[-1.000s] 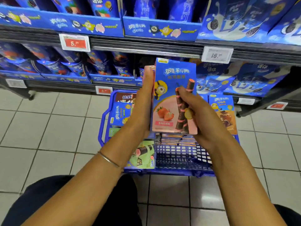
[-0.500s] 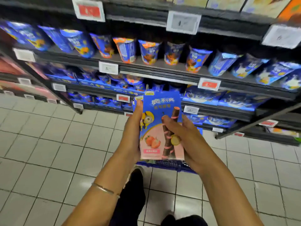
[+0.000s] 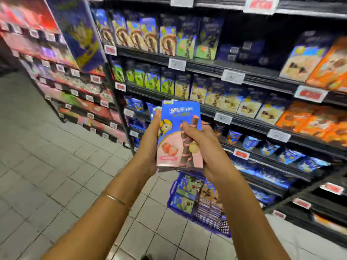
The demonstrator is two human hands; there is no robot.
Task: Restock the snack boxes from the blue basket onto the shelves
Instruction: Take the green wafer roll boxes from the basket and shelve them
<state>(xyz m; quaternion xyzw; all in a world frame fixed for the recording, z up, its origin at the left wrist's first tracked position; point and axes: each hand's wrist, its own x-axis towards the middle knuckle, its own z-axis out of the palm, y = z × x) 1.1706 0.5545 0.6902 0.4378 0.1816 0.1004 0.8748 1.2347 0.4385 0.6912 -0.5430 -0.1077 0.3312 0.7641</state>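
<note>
Both hands grasp a blue-and-pink snack box point(image 3: 172, 143) in mid-air before the shelves point(image 3: 206, 66) on my feed, the left hand point(image 3: 148, 147) wrapped round its left edge and the right hand point(image 3: 208, 147) curled round its right edge, thumb on the front. The box stands upright, long axis vertical, top end up and printed face towards me. White Chinese characters head the front, too blurred for me to read, above a yellow goggled cartoon figure, strawberries and a dark wafer stick, while the blue basket point(image 3: 170, 196) sits on the tiled floor point(image 3: 56, 166) below, still holding boxes.
</note>
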